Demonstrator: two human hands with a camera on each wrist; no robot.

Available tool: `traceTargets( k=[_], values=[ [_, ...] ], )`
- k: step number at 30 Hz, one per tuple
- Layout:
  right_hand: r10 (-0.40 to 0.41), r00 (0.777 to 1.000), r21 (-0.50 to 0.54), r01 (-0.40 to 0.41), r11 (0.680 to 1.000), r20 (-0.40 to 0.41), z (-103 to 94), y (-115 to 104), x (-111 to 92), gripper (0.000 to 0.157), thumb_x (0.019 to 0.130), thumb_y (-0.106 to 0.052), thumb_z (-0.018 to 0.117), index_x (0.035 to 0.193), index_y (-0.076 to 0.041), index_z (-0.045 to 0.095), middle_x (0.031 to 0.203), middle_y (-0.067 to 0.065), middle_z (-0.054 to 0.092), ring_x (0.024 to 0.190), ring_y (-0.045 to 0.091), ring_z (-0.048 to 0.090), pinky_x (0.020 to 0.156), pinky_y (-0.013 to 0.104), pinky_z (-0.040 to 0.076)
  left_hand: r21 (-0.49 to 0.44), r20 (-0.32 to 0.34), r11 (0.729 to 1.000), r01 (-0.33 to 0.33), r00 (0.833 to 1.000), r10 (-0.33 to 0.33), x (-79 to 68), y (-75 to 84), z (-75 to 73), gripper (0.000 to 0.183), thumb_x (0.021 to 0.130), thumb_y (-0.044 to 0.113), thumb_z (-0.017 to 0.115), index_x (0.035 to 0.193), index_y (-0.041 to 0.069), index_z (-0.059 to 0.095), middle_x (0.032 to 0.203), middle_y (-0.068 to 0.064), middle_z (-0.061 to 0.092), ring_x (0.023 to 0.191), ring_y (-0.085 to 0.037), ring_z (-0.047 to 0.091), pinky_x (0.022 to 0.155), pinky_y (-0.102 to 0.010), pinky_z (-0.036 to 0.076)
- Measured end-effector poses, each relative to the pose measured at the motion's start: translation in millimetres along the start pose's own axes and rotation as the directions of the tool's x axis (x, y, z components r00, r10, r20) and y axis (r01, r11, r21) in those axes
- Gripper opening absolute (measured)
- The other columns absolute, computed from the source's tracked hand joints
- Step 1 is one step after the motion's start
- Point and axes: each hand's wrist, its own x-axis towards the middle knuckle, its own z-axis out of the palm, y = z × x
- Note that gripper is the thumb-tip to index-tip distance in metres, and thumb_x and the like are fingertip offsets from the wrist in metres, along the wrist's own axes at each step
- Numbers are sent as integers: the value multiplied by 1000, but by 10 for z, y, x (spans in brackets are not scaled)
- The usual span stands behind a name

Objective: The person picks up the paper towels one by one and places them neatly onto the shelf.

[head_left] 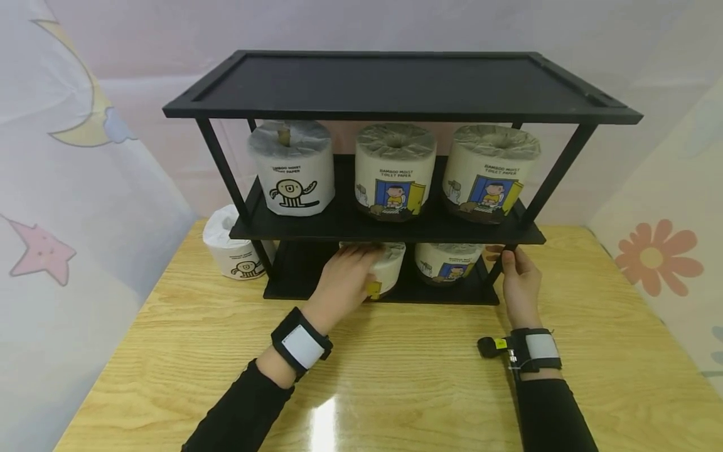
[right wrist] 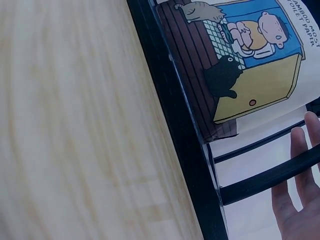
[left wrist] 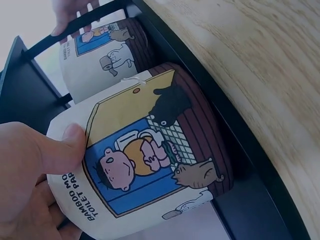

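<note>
In the left wrist view, my left hand (left wrist: 30,170) holds a toilet paper roll (left wrist: 145,145) on the lower shelf of a black rack, thumb across its printed front and fingers round the far side. From the head view, this left hand (head_left: 347,276) covers much of that roll (head_left: 388,270). At the rack's right end, my right hand (head_left: 521,282) holds the front post (head_left: 496,273), its thumb before the post and its fingers behind. A second roll (head_left: 446,267) stands beside that post on the lower shelf.
Three wrapped rolls stand on the middle shelf (head_left: 344,229), one of them a white roll (head_left: 290,182). Another white roll (head_left: 231,245) is on the wooden table (head_left: 395,376) left of the rack. The rack's top panel (head_left: 395,85) overhangs the shelves.
</note>
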Motion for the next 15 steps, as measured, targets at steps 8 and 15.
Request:
traceTargets(
  k=[8, 15],
  values=[
    [3, 1000, -6, -3, 1000, 2, 4, 8, 2, 39, 102, -32, 49, 117, -2, 69, 112, 13, 69, 100, 22, 64, 91, 31, 42, 18, -15, 999, 41, 999, -40, 101, 28, 66, 47, 87, 10, 77, 132, 14, 62, 123, -5, 65, 116, -25, 59, 98, -39, 49],
    [4, 1000, -12, -4, 1000, 3, -10, -3, -2, 39, 102, -32, 49, 117, -2, 69, 110, 12, 69, 101, 22, 63, 91, 29, 42, 73, -20, 994, 78, 997, -76, 184, 89, 148, 44, 89, 16, 76, 131, 15, 62, 120, -7, 66, 117, -27, 59, 99, -42, 49]
  ],
)
